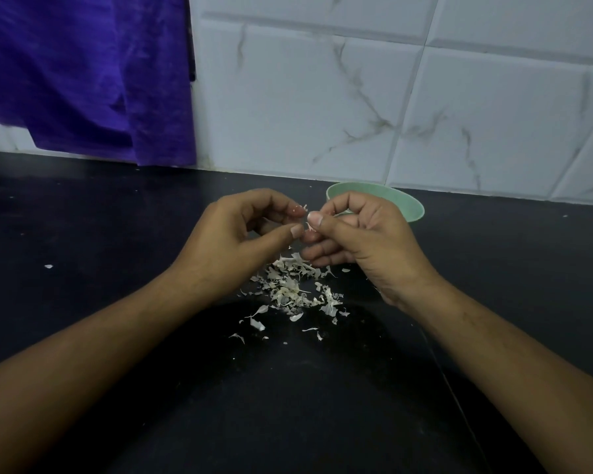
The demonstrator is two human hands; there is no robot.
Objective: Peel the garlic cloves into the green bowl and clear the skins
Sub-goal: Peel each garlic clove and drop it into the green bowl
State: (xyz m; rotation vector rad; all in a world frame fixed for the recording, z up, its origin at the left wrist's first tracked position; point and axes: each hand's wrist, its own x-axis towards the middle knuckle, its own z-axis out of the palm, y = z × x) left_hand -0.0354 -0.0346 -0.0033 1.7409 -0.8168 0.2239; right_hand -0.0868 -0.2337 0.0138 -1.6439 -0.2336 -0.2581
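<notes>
Grips: left grip (240,241) and right grip (360,241) meet tip to tip, every finger curled in.
Right grip: thumb and forefinger are closed on a garlic clove (310,227); only a pale sliver of it shows.
Left grip: thumb and forefinger are nipped on the skin at the clove's near end.
Clove: held in the air between the two grips, not yet in the bowl.
Green bowl (404,201): just behind the right grip, half hidden by it; its contents cannot be seen.
Skins (295,289): a loose heap on the desk (117,234) right under both grips, and one stray flake (48,266) lies far off to the left.
Beyond: tiled wall (356,97), purple cloth (83,80) hanging behind the left grip.
Risk: the clove is small and likely slick, so a hard tug could shoot it onto the dark desk.
Risk: light skins may scatter wider with any sweep or breath, making clearing slower.
</notes>
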